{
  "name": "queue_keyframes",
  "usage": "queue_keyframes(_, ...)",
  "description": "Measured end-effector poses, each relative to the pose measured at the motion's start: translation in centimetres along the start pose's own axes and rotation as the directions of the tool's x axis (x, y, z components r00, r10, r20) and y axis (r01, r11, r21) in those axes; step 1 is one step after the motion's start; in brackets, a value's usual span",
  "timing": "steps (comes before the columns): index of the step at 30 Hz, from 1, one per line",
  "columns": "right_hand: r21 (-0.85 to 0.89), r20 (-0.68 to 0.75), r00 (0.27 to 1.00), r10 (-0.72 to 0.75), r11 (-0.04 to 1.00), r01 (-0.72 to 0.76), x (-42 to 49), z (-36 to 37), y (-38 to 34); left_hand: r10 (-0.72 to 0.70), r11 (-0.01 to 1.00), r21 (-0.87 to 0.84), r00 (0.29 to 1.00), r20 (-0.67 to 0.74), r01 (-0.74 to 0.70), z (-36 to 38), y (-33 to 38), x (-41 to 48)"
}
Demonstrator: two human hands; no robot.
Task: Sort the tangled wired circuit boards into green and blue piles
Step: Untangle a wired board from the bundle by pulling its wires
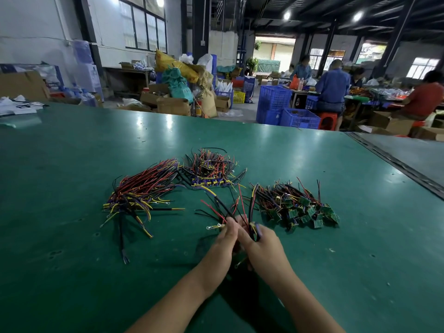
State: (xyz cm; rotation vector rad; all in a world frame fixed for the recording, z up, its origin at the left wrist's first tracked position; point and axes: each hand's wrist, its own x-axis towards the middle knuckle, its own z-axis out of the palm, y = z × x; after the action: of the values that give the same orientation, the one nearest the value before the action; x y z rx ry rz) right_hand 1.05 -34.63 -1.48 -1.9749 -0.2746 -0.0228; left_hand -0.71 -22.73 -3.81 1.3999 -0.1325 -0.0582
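The left hand [224,237] and right hand [263,247], close together, both pinch a tangled bundle of red, black and yellow wires [250,207] above the green worktop [72,236] centre (pile of small green circuit boards [302,209] lies toward the right edge).

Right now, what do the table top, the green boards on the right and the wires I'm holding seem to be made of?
Table top: probably a green rubber or vinyl mat, semi-gloss; lamps reflect softly, scuffs show.
Green boards: likely rigid circuit laminate; flat, square-cut.
Wires: smooth coloured plastic insulation; the bare ring terminal glints like metal.
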Motion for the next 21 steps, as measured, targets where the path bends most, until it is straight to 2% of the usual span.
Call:
queue_keyframes(4, 0.097, 0.014, 1.000, 0.006, 0.995, -0.007, 0.0, -0.2, 0.0, -0.005, 0.999, -0.040, 0.991, 0.136, 0.011, 0.0, -0.1, -0.3)
queue_keyframes(7, -0.001, 0.044, 0.997, -0.055, 0.998, 0.056, -0.1, -0.2, 0.5, -0.007, 0.999, -0.046, 0.983, 0.184, 0.016, 0.3, 0.1, -0.6)
queue_keyframes(10, -0.111, 0.062, 0.996, -0.059, 0.992, 0.066, -0.1, -0.3, 0.7, -0.012, 0.994, -0.105, 0.994, 0.108, 0.023, 0.6, 0.4, -0.5)
queue_keyframes(14, -0.170, 0.110, 0.990, -0.090, 0.980, 0.108, -0.4, 0.0, 0.2, 0.001, 0.983, -0.184, 0.999, -0.047, -0.010, 0.6, 0.8, -0.1)
queue_keyframes(18, -0.235, 0.185, 0.970, -0.156, 0.952, 0.198, -0.7, 0.2, -0.2, -0.042, 0.961, -0.275, 0.992, -0.123, 0.006, 0.4, 1.3, 0.2)
queue_keyframes(21, -0.212, 0.204, 0.963, -0.176, 0.952, 0.219, -0.9, 0.2, -0.5, -0.065, 0.963, -0.268, 0.987, -0.144, 0.025, 0.4, 1.7, 0.2)
